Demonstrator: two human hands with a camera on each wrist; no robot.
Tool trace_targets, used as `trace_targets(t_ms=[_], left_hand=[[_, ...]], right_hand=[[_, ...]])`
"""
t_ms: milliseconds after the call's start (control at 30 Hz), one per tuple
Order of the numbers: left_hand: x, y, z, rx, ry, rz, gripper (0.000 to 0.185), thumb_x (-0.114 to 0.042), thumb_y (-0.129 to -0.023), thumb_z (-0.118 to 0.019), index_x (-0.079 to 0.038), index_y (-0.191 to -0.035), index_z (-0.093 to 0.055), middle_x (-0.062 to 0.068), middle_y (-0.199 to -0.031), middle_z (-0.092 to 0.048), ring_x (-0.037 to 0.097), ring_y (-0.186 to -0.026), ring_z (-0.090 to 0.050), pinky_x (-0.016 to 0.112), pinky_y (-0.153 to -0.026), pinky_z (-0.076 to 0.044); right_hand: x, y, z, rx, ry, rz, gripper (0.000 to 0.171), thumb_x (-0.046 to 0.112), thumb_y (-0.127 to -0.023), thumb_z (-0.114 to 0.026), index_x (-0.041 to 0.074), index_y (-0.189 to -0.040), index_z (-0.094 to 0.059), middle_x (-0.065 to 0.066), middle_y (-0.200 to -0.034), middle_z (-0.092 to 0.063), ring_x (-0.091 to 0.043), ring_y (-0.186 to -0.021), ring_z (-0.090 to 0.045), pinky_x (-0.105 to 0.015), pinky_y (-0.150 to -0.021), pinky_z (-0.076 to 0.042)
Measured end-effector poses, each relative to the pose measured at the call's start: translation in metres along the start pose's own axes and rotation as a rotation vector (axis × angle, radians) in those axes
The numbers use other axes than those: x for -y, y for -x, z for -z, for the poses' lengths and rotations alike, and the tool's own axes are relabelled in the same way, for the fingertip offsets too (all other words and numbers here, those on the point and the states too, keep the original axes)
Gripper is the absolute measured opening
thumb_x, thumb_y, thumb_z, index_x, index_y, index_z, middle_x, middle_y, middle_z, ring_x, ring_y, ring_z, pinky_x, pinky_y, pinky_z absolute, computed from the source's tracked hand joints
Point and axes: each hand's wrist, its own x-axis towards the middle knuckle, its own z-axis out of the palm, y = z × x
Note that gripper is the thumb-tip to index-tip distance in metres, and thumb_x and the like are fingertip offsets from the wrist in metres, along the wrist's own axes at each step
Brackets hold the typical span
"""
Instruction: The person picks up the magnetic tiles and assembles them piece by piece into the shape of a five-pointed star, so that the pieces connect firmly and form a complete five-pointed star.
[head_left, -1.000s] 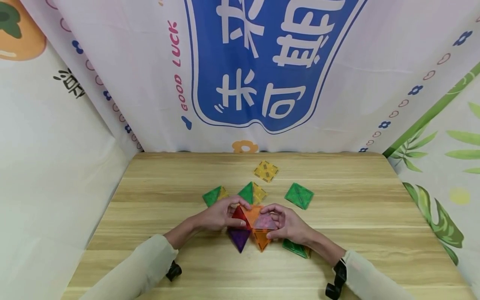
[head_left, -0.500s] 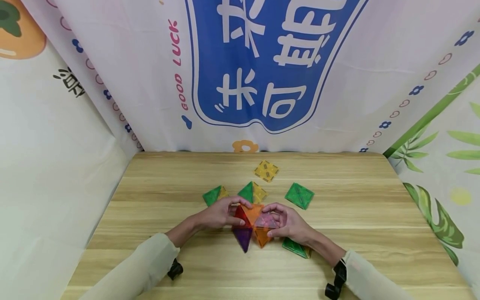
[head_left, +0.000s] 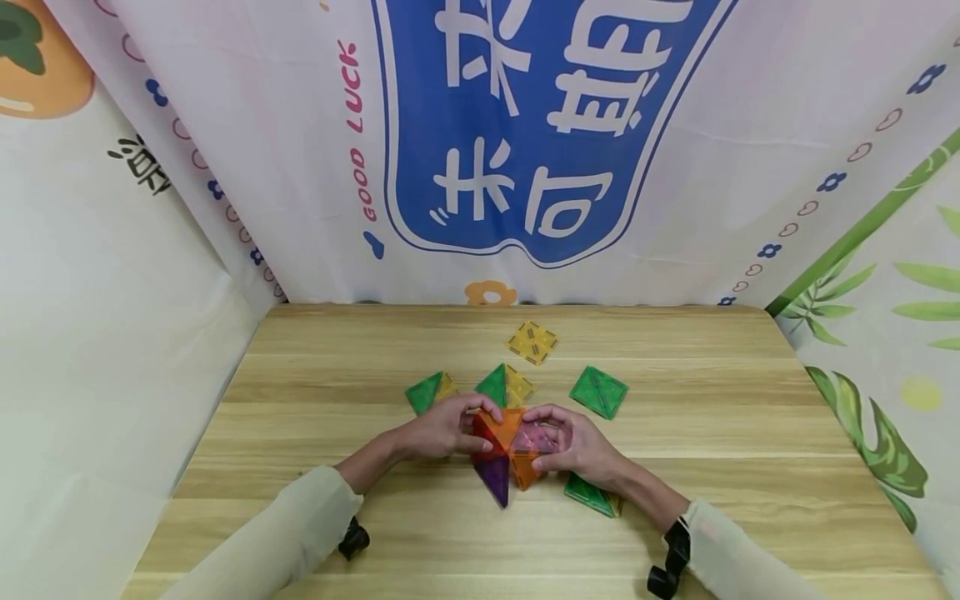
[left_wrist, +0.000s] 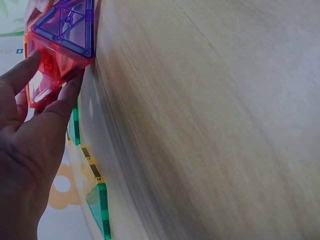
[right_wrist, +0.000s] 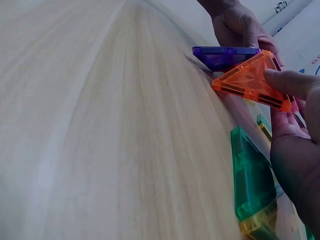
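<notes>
Both hands hold a joined cluster of translucent triangular magnetic tiles over the middle of the table. My left hand [head_left: 442, 429] pinches the red tile [left_wrist: 55, 62] between thumb and fingers. A purple tile [left_wrist: 70, 25] adjoins the red one, its tip pointing toward me in the head view. From the other side, my right hand [head_left: 581, 450] grips the pink tile [head_left: 536, 435], its thumb on an orange tile [right_wrist: 250, 80]. Another orange tile [head_left: 510, 423] spans the gap between the hands at the back. Fingers partly cover the red and pink tiles.
On the wooden table [head_left: 337, 350] lie a yellow square [head_left: 533, 342], two green-and-yellow pairs [head_left: 426, 392] behind the left hand, and a green pair [head_left: 598, 392] behind the right. Another green tile [head_left: 590, 495] lies beside the right wrist. Printed cloth [head_left: 300, 167] encloses the table.
The purple tile has swung rightward, its tip closer to the lower orange tile, which has tilted slightly upward. The left hand has shifted slightly right; both hands keep their hold.
</notes>
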Motion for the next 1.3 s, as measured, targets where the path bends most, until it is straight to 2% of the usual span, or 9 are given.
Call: trace_targets(t_ms=[200,333,567,733,1000,1300], left_hand=[[-0.001,0.001,-0.002,0.0,0.07,0.017,0.025,-0.002,-0.099,-0.073,-0.006,-0.122,-0.063,0.012,-0.134,-0.057,0.024,-0.119,-0.063,0.034,-0.094,-0.06],[0.0,0.002,-0.003,-0.009,0.099,0.027,0.024,-0.001,-0.099,-0.072,-0.004,-0.122,-0.063,0.013,-0.135,-0.056,0.025,-0.117,-0.064,0.036,-0.093,-0.061],[-0.001,0.003,-0.003,-0.043,0.063,0.039,0.019,-0.014,-0.104,-0.07,-0.004,-0.121,-0.067,0.01,-0.128,-0.062,0.018,-0.107,-0.065,0.029,-0.088,-0.059],[0.0,0.003,-0.003,-0.033,0.087,0.037,0.021,-0.003,-0.103,-0.068,-0.002,-0.124,-0.067,0.013,-0.132,-0.062,0.018,-0.11,-0.066,0.028,-0.087,-0.06],[0.0,0.003,-0.004,-0.03,0.143,0.055,0.029,0.005,-0.098,-0.07,-0.002,-0.126,-0.065,0.014,-0.136,-0.058,0.022,-0.11,-0.067,0.031,-0.088,-0.061],[0.002,0.002,-0.007,-0.054,0.201,0.066,0.024,-0.001,-0.098,-0.073,-0.001,-0.12,-0.062,0.014,-0.129,-0.057,0.021,-0.104,-0.068,0.03,-0.085,-0.06]], right_hand=[[0.001,-0.001,-0.004,-0.036,0.059,-0.017,0.067,-0.01,-0.089,-0.077,-0.012,-0.147,-0.043,-0.022,-0.14,-0.063,-0.023,-0.124,-0.068,-0.035,-0.099,-0.059],[0.003,-0.002,-0.006,-0.039,0.091,0.003,0.068,-0.006,-0.09,-0.078,-0.014,-0.147,-0.042,-0.027,-0.142,-0.059,-0.02,-0.125,-0.067,-0.033,-0.1,-0.058],[0.004,-0.003,-0.006,-0.063,0.173,0.014,0.064,-0.001,-0.092,-0.08,-0.011,-0.145,-0.045,-0.029,-0.14,-0.059,-0.017,-0.121,-0.068,-0.029,-0.098,-0.059],[0.003,-0.004,-0.007,-0.078,0.225,0.032,0.06,-0.001,-0.093,-0.079,-0.012,-0.143,-0.047,-0.034,-0.138,-0.056,-0.015,-0.118,-0.068,-0.026,-0.096,-0.059],[0.003,-0.003,-0.012,-0.089,0.165,0.012,0.064,-0.003,-0.091,-0.08,-0.014,-0.143,-0.045,-0.036,-0.142,-0.053,-0.015,-0.121,-0.068,-0.028,-0.099,-0.058],[0.0,-0.005,-0.013,-0.104,0.157,0.041,0.06,-0.002,-0.09,-0.081,-0.014,-0.138,-0.048,-0.034,-0.147,-0.047,-0.014,-0.121,-0.065,-0.025,-0.1,-0.056]])
